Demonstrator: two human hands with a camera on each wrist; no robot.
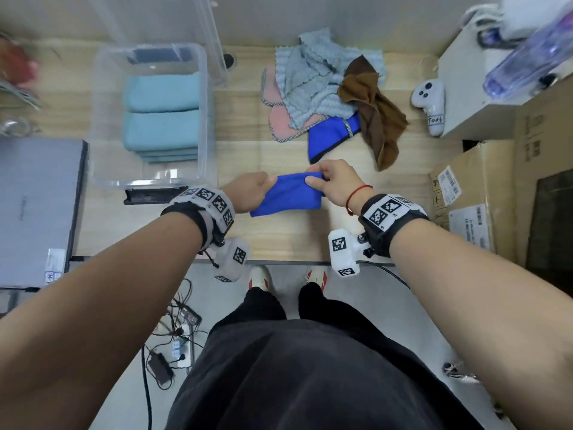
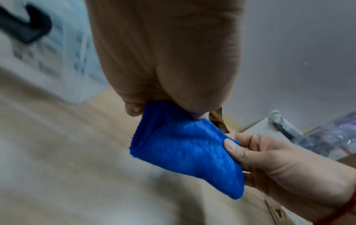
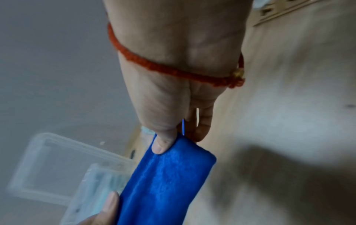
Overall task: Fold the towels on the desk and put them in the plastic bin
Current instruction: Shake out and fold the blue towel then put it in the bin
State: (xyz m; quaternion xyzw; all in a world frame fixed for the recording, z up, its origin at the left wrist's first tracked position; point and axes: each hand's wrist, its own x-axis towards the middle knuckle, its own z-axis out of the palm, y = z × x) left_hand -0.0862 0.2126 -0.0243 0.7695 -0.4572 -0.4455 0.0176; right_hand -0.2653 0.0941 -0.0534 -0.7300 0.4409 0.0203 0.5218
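Note:
A folded blue towel [image 1: 290, 195] hangs just above the desk's front middle, held between both hands. My left hand [image 1: 252, 193] pinches its left end [image 2: 163, 112]. My right hand [image 1: 331, 183] pinches its right end, thumb on top [image 3: 161, 144]. The clear plastic bin [image 1: 204, 97] stands at the back left with several folded light-blue towels [image 1: 162, 114] stacked inside. A heap of unfolded towels lies at the back middle: grey-blue [image 1: 313, 79], pink [image 1: 279, 119], another blue one [image 1: 331, 135] and a brown one [image 1: 376, 113].
The bin's lid [image 1: 214, 35] leans behind it. A grey laptop [image 1: 34, 209] lies at the left. A white controller [image 1: 431, 102], a white box [image 1: 465, 88] and cardboard boxes [image 1: 474, 193] crowd the right side. Bare desk [image 1: 279, 240] shows under the hands.

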